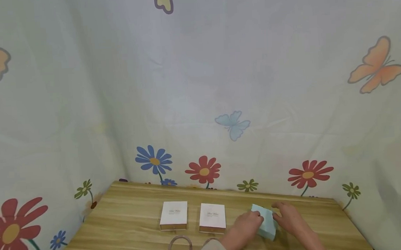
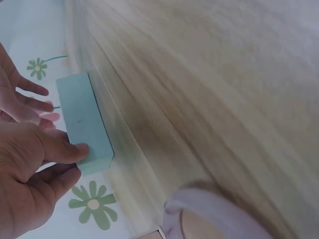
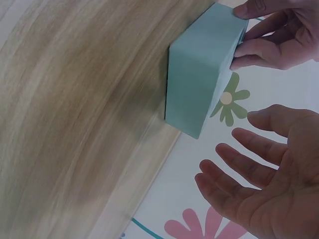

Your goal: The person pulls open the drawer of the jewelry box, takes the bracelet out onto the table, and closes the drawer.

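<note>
A pale mint-green box [image 1: 267,225] stands on the right side of the wooden table. My left hand [image 1: 246,227] pinches its left edge, and in the left wrist view the thumb lies on one face of the box [image 2: 83,112] near a corner. My right hand [image 1: 289,218] is at the other side of the box. In the right wrist view, the right hand [image 3: 271,174] has its fingers spread and apart from the box [image 3: 192,82], palm turned up toward the camera.
Two white boxes with brown sides, one on the left [image 1: 173,215] and one nearer the middle [image 1: 212,217], sit left of my hands. A mauve bangle [image 1: 170,249] lies before them; another ring [image 1: 210,239] is mostly hidden by my left sleeve. A patterned curtain [image 1: 193,103] hangs behind.
</note>
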The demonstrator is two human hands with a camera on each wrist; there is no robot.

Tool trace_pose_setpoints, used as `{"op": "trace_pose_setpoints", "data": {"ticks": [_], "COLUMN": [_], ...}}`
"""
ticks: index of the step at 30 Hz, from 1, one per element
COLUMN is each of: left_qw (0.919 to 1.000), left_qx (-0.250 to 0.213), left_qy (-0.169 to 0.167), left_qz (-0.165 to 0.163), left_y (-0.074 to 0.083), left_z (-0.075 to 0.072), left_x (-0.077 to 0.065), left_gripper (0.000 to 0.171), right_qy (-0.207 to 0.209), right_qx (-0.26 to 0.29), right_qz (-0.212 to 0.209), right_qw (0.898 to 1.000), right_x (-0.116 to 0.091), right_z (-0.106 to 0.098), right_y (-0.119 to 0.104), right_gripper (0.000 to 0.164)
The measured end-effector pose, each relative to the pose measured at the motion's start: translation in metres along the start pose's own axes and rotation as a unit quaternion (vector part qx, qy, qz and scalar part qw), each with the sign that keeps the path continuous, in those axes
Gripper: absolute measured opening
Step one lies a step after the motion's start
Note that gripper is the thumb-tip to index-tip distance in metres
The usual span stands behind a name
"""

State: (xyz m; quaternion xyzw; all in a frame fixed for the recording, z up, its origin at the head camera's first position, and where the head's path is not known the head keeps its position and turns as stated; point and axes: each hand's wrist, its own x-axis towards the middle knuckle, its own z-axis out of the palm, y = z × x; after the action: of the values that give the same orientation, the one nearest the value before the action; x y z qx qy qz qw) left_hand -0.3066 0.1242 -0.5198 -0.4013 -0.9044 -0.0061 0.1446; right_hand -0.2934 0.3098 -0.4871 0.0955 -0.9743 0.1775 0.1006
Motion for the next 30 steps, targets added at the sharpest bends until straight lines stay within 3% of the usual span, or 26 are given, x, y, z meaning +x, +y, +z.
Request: {"op": "trace_pose_setpoints", "data": {"ticks": [4, 10, 15, 21, 25, 30], "left_qw": [0.9998, 0.9997, 0.9993, 0.9995, 0.9986, 0.9953], "left_qx": [-0.001, -0.024, -0.030, -0.007, 0.026, 0.031], "left_qy": [0.018, 0.005, -0.006, -0.012, -0.016, -0.005], "left_qz": [0.002, 0.001, -0.019, -0.028, -0.043, -0.092], "left_y": [-0.007, -0.017, -0.019, -0.007, 0.007, 0.019], "left_z": [0.000, 0.003, 0.000, -0.005, 0.001, 0.006], "left_x": [-0.002, -0.002, 0.001, 0.004, 0.001, 0.001], "left_gripper": [0.018, 0.018, 0.023, 0.018, 0.037, 0.050], "right_qy": [0.003, -0.012, -0.020, -0.006, 0.003, 0.006], "right_qx": [-0.003, -0.002, -0.005, 0.004, 0.004, -0.003], "right_qz": [-0.003, 0.014, 0.020, 0.012, 0.007, -0.002], "right_qw": [1.000, 1.000, 1.000, 1.000, 1.000, 1.000], "right_x": [-0.001, -0.001, -0.001, -0.001, 0.000, 0.001], "right_z": [0.000, -0.002, -0.004, -0.004, -0.004, -0.004], "right_y": [0.000, -0.002, -0.003, -0.001, 0.000, -0.002], "right_gripper": [0.022, 0.023, 0.024, 0.025, 0.025, 0.024]}}
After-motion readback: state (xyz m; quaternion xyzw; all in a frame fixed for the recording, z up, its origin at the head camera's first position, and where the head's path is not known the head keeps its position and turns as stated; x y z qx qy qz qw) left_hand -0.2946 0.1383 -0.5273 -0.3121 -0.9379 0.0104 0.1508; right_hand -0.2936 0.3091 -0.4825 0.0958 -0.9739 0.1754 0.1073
